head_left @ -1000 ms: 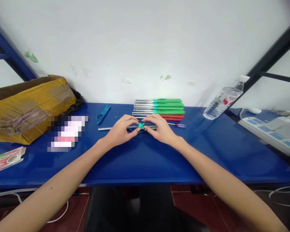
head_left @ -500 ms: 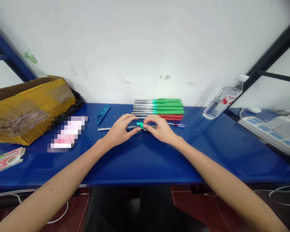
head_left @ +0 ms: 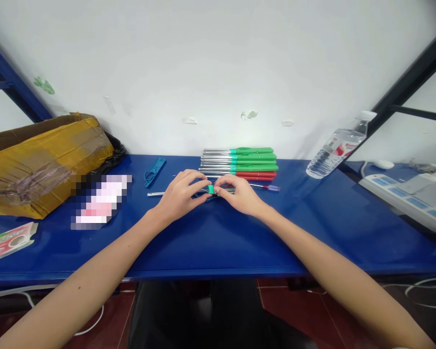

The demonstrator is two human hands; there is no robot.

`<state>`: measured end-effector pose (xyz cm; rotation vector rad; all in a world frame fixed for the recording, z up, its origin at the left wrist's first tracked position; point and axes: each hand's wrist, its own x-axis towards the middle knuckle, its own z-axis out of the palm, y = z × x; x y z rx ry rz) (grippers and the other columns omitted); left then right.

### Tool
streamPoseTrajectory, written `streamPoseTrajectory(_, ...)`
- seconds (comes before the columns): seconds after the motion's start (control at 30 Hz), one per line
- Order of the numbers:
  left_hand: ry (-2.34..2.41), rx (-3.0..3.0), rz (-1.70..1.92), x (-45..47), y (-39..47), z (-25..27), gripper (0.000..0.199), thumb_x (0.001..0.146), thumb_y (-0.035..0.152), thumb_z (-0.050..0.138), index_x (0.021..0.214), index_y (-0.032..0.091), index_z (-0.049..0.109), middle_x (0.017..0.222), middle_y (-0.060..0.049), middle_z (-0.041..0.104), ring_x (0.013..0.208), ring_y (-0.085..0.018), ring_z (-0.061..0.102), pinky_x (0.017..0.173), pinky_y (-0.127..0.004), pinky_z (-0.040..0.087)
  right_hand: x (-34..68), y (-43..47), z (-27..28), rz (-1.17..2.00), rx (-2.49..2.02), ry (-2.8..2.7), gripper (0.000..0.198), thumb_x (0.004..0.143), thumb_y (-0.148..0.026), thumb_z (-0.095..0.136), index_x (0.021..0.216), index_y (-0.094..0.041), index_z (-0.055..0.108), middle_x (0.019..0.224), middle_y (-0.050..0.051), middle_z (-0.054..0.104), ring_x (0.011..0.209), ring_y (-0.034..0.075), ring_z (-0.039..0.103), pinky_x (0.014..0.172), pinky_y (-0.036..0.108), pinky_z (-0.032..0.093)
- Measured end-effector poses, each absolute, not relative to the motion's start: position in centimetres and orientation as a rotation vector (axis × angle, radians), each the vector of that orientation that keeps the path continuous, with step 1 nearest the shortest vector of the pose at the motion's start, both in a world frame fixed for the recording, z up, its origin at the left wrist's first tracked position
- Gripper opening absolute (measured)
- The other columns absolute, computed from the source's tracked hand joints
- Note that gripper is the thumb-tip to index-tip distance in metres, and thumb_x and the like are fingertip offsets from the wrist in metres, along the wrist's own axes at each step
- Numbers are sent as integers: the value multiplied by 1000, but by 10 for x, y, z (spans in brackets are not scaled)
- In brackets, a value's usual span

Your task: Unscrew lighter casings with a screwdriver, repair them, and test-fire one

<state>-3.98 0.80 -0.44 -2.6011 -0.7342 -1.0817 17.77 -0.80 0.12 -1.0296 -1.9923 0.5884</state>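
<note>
My left hand [head_left: 179, 194] curls over a long-necked lighter [head_left: 156, 194], thumb and fingertips closed about its middle. Out to the left of that hand sticks the lighter's thin metal tube. A small bright green strip [head_left: 210, 189] sits on the lighter between my hands, looking like tape. My right hand [head_left: 238, 194] pinches the strip's right edge with thumb and index finger. Fingers hide most of the lighter's body. Behind the hands lies a stack of similar lighters with green handles [head_left: 257, 157] and red handles [head_left: 256, 174].
A screwdriver [head_left: 271, 187] lies right of my right hand. Farther left are a blue plastic handle shell [head_left: 154, 172], a blurred-out item [head_left: 101, 201], a taped cardboard box [head_left: 51, 165] and a printed card [head_left: 10, 241]. A water bottle [head_left: 336, 150] and power strip [head_left: 403, 196] stand right.
The green strip stood out with its ends spread; now it lies more compactly around the lighter. Both hands stay nearly in place, with fingertips slightly shifted.
</note>
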Motion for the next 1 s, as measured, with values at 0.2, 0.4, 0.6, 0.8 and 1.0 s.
streamPoseTrajectory(0.2,-988,-2697,-1029,-43,11,-6,25,92,35,59,108,19,68,98,-9,70,97,-24,60,89,-40,47,194,-1,-5,163,-1000,-2216,14,90,-23,59,101,-20,67,106,10,67,105,26,57,94,44,47)
streamPoseTrajectory(0.4,-1051,-2800,-918,-49,14,-6,26,92,32,56,111,19,67,102,-9,69,100,-25,59,90,-40,48,193,-1,-12,108,-951,-2396,18,91,-24,59,106,-21,69,105,10,66,100,25,58,92,43,48)
streamPoseTrajectory(0.6,-1039,-2845,-838,-54,18,-3,24,92,34,57,106,19,69,104,-9,68,104,-25,58,93,-40,46,190,-1,-13,82,-1013,-2362,7,88,-21,63,89,-19,70,100,8,67,97,24,57,90,41,48)
streamPoseTrajectory(0.8,-1028,-2862,-787,-56,19,-5,24,91,36,60,104,21,72,110,-9,66,106,-25,57,92,-40,47,189,-1,-14,121,-1006,-2333,5,88,-18,62,86,-19,67,101,8,68,97,24,58,90,41,49)
streamPoseTrajectory(1.0,-1084,-2835,-779,-55,19,-10,25,91,38,60,104,22,73,109,-9,65,105,-26,57,92,-42,47,187,-3,-13,191,-1026,-2301,7,89,-16,57,88,-19,63,101,8,67,98,24,58,89,41,48)
